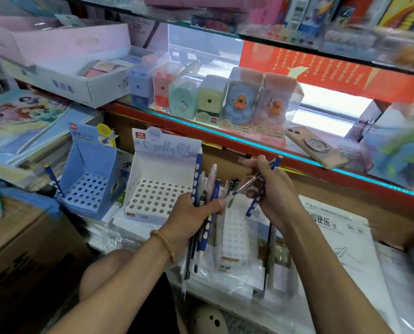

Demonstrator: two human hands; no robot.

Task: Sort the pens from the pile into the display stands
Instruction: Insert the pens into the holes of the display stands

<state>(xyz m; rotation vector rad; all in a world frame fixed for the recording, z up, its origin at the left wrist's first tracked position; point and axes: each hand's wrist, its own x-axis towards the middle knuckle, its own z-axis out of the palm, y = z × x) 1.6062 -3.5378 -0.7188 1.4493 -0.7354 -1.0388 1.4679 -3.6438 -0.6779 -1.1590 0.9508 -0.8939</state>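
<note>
Beside the empty white display stand (157, 189), at its three o'clock, the left hand (189, 218) gripped a pen bundle (204, 189); the right hand (273, 196) pinched a dotted blue pencil (263, 186) and a slim pen (245, 185). Loosening that crowded grip could spill the bundle.

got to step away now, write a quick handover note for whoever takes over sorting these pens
Left hand: grips a bundle of mixed pens, upright.
Right hand: holds a blue dotted pen and pinches a slim dark pen.
White display stand and blue display stand: no pens in any visible hole.
Done: pens gathered in hand.
Left: slot every pen into the stands. More blue dotted pens lie at the far left.
</note>
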